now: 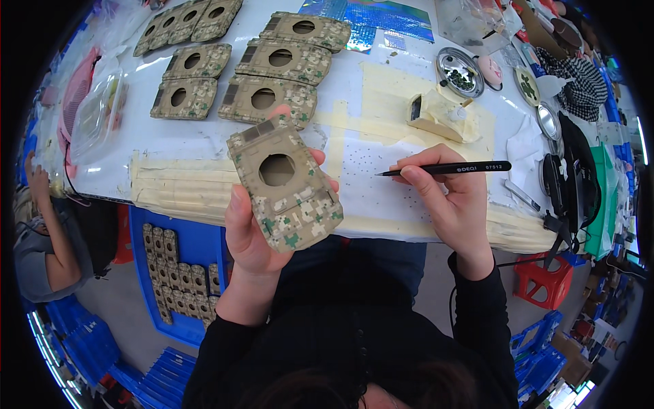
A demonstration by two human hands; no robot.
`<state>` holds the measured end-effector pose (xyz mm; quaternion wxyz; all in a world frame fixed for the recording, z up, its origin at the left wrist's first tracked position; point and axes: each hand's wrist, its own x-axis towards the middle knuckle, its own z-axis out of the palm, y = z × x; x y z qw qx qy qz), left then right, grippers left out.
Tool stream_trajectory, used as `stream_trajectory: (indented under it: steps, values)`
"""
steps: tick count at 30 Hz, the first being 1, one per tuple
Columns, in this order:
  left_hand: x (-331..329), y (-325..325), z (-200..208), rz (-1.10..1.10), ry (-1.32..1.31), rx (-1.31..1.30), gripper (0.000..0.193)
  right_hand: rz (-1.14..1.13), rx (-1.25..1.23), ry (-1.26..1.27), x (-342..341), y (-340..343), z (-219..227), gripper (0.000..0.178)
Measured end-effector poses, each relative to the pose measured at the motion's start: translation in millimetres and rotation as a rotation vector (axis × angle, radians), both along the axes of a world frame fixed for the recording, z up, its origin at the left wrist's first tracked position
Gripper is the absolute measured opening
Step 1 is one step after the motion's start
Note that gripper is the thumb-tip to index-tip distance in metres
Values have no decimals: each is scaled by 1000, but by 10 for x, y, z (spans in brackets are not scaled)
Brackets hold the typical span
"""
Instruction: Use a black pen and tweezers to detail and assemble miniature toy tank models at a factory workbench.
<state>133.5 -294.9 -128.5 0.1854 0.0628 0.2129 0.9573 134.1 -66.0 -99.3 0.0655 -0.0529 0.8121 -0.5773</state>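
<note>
My left hand is closed round a camouflage model tank hull, tan with green and white pixel patches and a round hole in its top. The hull is tilted, its top facing up, just over the table's near edge. My right hand pinches black tweezers, whose thin tip points left. Below that tip lies a white sheet scattered with many tiny dark specks. Whether the tip holds a speck is too small to tell.
Several more hulls stand in rows at the far left. A box-shaped tape dispenser, a round metal dish with dark green bits and a plastic tub are on the table. Below left, a blue crate holds small camouflage parts. A person's arm shows at left.
</note>
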Motion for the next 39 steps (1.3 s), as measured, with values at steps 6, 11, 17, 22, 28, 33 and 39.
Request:
stream_trajectory:
  steps: [6,11,17,22,28,33,39]
  values:
    - [2,24,-12,37,-25,41,88,-82,-45,14,1,-45,-6,11]
    - [14,29,-10,64,-50,52,89,-75,-36,16,-6,-48,-20,12]
    - [7,35,-1,68,-46,47,89,-20,18,-2,-13,-11,4,12]
    - [12,43,0,72,-47,71,89,-2,22,-24,-13,-2,9,12]
    - [-6,3,1,15,10,-16,89,-43,-58,-38,2,-1,-23,12]
    - [2,21,-27,3,34,71,84,-158,-254,-69,20,-12,-11,15]
    - [70,138,199,87,-123,-162,70,-280,-277,112,68,-18,271,18]
